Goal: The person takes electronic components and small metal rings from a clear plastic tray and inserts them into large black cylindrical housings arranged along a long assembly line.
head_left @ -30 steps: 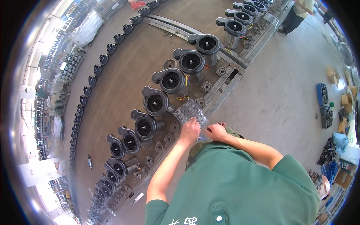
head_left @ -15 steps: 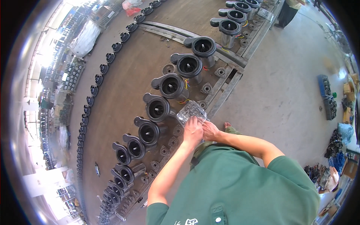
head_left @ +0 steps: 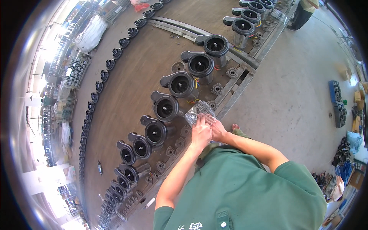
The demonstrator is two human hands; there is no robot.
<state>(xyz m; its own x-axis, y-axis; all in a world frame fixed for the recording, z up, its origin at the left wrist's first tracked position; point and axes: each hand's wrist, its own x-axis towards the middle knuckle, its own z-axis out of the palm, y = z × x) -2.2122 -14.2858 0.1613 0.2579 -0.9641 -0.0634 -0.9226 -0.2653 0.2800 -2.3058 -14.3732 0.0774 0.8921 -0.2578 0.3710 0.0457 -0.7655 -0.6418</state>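
Observation:
A clear plastic pack (head_left: 198, 110) of small grey pieces rests at the near edge of the bench, by the motor-like housings. The fingers of my left hand (head_left: 201, 134) are pressed together on its near side. Beside it, my right hand (head_left: 218, 129) closes round the near right corner of the pack, its fingertips partly hidden. Just left of the pack stands a silver cylindrical housing with a black round top (head_left: 166, 108) and an upright shaft inside. Past the pack lies a round metal end cover (head_left: 211, 105).
More black-topped housings (head_left: 155, 131) run in a row along the brown bench (head_left: 126, 92), with round covers (head_left: 217, 89) along its metal edge. Black round parts (head_left: 104, 75) line the far side. At right, blue crates (head_left: 337, 103) sit on the floor; a person (head_left: 304, 13) stands far off.
The whole view has shifted slightly, so the bench appears further right. My left fingers have moved a little further onto the plastic pack; my right hand stays at its corner.

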